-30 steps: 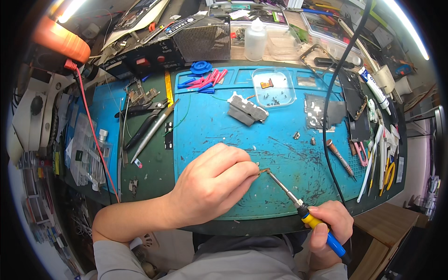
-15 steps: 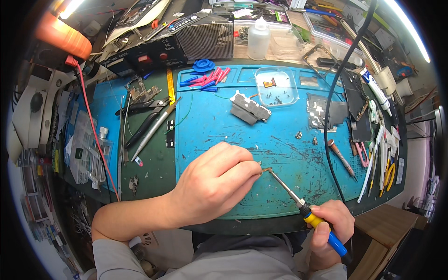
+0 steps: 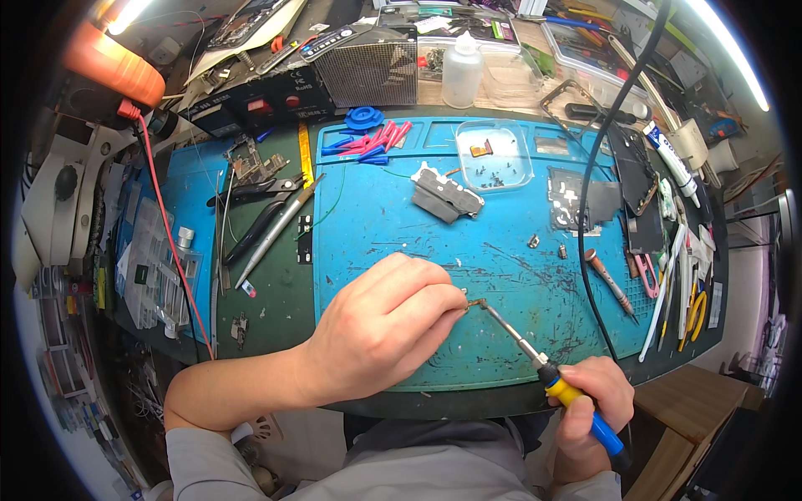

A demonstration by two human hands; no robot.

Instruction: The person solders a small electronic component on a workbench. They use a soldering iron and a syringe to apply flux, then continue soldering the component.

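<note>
Left hand (image 3: 380,330) pinches tiny part on blue mat (image 3: 501,275); right hand (image 3: 589,413) grips soldering iron (image 3: 547,376), tip touching part.

I see my left hand (image 3: 380,330) curled low over the blue mat (image 3: 501,275) on the table, fingertips pinching something too small to make out. My right hand (image 3: 585,417) grips the yellow-and-blue handle of a soldering iron (image 3: 543,367), its tip touching that spot beside my left fingers. Farther up the mat lie a grey metal part (image 3: 447,194), a clear tray (image 3: 494,154) and red and blue picks (image 3: 372,140).
</note>
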